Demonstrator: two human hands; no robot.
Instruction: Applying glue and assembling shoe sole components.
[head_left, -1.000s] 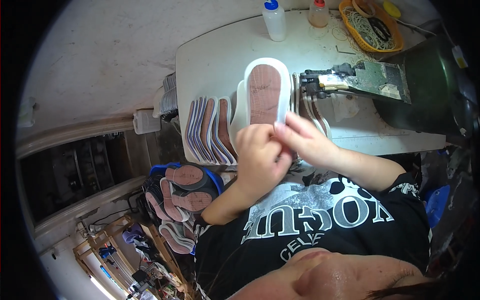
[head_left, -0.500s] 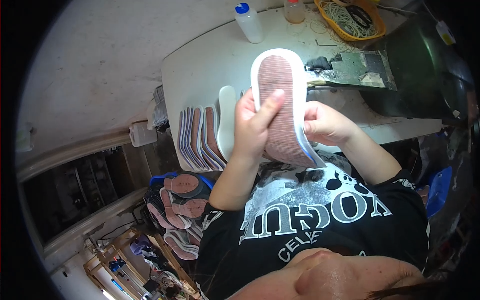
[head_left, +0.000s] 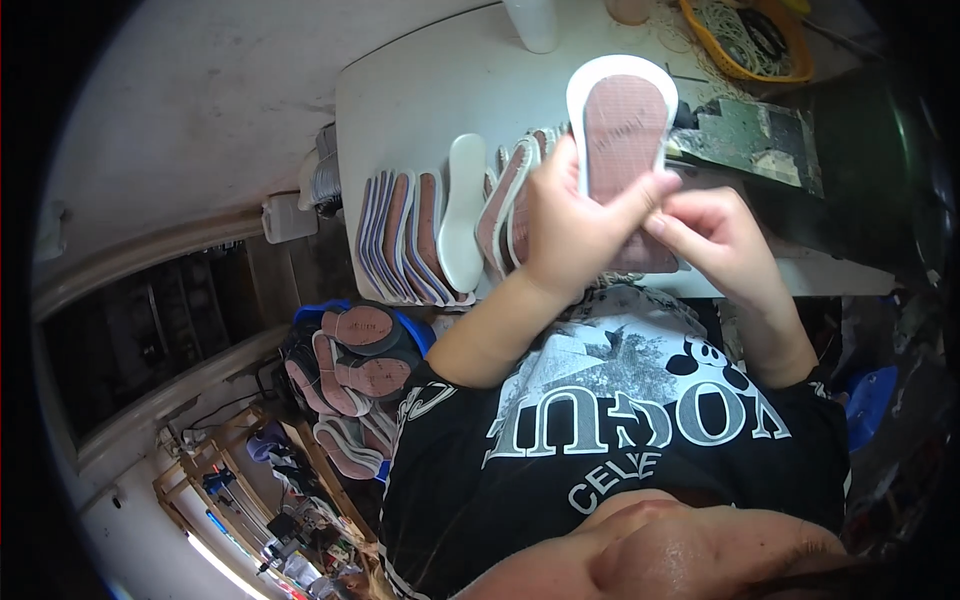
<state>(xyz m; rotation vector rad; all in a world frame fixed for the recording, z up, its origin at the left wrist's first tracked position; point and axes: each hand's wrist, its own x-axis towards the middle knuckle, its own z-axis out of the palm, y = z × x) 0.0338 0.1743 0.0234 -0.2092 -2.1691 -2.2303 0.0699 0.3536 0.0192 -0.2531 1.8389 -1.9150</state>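
One pink-faced sole [head_left: 625,120] is gripped over the table [head_left: 430,85] by the left hand [head_left: 590,215], its thumb now lower, baring the rounded end; whether the right hand [head_left: 715,235] pinches its edge is unclear. Beyond: a yellow basket [head_left: 717,48].

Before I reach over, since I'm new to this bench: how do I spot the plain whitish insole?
Start at the big white table, then find the row of pink-faced insoles at its left end. Immediately right of that row is the whitish insole. Its visible face is pale throughout, whereas its neighbours show pink.
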